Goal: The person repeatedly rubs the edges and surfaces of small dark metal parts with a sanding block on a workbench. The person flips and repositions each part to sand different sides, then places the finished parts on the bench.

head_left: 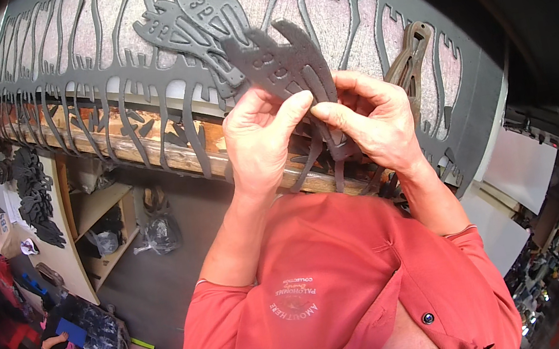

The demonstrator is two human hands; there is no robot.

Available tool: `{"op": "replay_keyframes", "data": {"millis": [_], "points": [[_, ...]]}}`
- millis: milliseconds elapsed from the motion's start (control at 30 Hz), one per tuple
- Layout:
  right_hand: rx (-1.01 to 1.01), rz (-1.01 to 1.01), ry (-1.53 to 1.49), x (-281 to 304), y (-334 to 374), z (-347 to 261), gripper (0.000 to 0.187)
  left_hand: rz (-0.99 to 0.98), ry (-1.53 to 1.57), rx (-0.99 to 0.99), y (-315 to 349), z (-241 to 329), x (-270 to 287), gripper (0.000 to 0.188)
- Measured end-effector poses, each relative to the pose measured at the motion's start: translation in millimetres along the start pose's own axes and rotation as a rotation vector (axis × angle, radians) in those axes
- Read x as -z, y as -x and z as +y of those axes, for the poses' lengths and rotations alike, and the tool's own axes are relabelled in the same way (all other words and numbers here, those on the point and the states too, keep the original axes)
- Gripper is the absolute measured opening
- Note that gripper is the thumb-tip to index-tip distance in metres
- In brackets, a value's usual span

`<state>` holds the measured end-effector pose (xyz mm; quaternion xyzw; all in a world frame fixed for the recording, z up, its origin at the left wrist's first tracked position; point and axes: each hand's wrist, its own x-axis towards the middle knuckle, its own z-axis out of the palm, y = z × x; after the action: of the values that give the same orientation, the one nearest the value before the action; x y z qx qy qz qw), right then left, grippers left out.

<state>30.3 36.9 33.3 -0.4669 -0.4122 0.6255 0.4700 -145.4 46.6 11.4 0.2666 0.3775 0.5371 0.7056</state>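
Note:
In front of my chest, both hands grip a dark grey die-cut piece (281,63) with a notched, forked top end and a slot. My left hand (260,137) pinches its left side between thumb and fingers. Thumb and fingers of my right hand (378,121) close on its right side, the two thumbs almost touching. Just beyond lie several similar cut pieces (196,29), overlapping on the work surface. To the right of my right hand stands a brownish cutting die (416,63), long and narrow. My hands partly hide the held piece's lower end.
A large grey sheet (483,107) full of cut-outs covers the surface, its strips hanging over the near edge. Dark scraps lie in the wooden trough (135,150) below. At left are a shelf unit (103,200), a pile of dark pieces (36,200) and another person's hand (56,341).

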Motion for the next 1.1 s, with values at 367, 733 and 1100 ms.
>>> {"op": "replay_keyframes", "data": {"millis": [367, 733, 1100], "points": [[0.018, 0.137, 0.029, -1.2, 1.0, 7.1, 0.023, 0.019, -0.105, 0.032, -8.5, 2.4, -10.0, 0.016], [0.464, 0.430, 0.920, 46.4, 21.6, -19.4, 0.044, 0.189, -0.493, -0.183, -57.2, 81.7, 33.8, 0.014], [0.368, 0.590, 1.309, 66.0, 42.3, 25.8, 0.092, 0.571, -1.183, -0.442, -110.1, 74.7, 74.1, 0.091]]}}
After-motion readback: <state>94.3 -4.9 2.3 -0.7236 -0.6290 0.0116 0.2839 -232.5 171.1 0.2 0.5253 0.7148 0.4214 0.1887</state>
